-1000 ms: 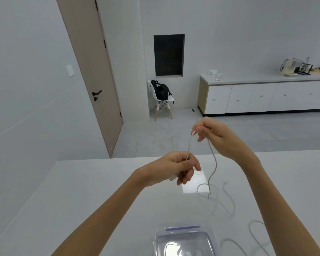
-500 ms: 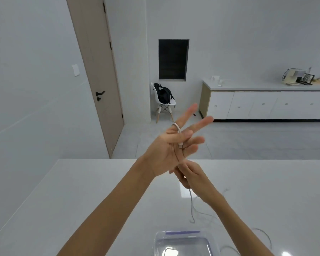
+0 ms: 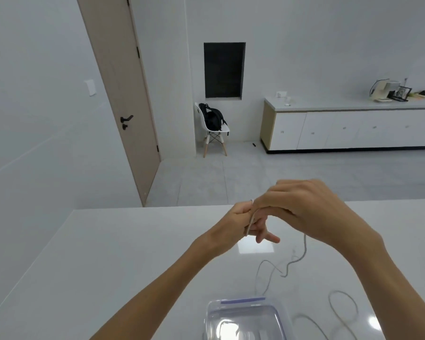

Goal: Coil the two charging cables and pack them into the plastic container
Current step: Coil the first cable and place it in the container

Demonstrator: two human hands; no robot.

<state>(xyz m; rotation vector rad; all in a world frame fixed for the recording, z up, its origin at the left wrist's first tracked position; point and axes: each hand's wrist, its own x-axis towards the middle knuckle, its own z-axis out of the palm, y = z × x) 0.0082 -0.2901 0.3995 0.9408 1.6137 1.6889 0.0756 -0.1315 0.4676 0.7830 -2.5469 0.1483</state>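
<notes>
Winding has moved on a turn: half a second ago the left hand (image 3: 238,223) stood raised with fingers fanned and the cable looped at their base, while the right hand (image 3: 302,212) worked from beneath; now the right hand has come over the top, and both have dropped low above the bench (image 3: 108,253).

The left grip is partly curled, with a strand of the first charging cable (image 3: 304,251) crossing its fingers at about 9 o'clock of the joined hands. The right grip is closed over the same cable, though its fingertips are hidden, so I cannot tell exactly how it pinches. From under the right hand the cable drops toward 5 o'clock and lies in loose bends on the bench.

The second cable (image 3: 344,312) lies slack at 4 o'clock from the hands, just beside the plastic container (image 3: 243,317), which sits at 6 o'clock at the near edge; whether its lid is on I cannot tell.

Judging by the slack left, several more wraps are needed before this coil can be packed.
</notes>
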